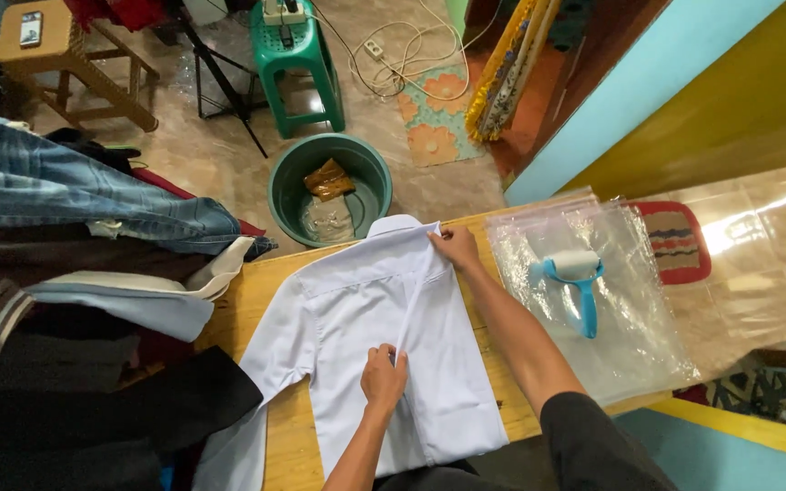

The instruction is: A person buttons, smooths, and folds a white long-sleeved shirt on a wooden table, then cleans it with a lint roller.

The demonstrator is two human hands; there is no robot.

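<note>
While spread flat, white shirt (pixel 366 336), both hands (pixel 384 377) pinching its folded edge.

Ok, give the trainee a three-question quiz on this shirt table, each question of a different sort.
1. True or false: the lint roller lies on the white shirt.
2. Which hand is nearer the shirt's collar? A) left hand B) right hand C) neither
3. Fill in: on the floor beyond the wooden table stands a round green ____.

Key
1. False: it lies on the clear plastic bags beside the shirt.
2. B: the right hand is by the collar, and the left hand pinches the front edge lower down.
3. Basin.
</note>
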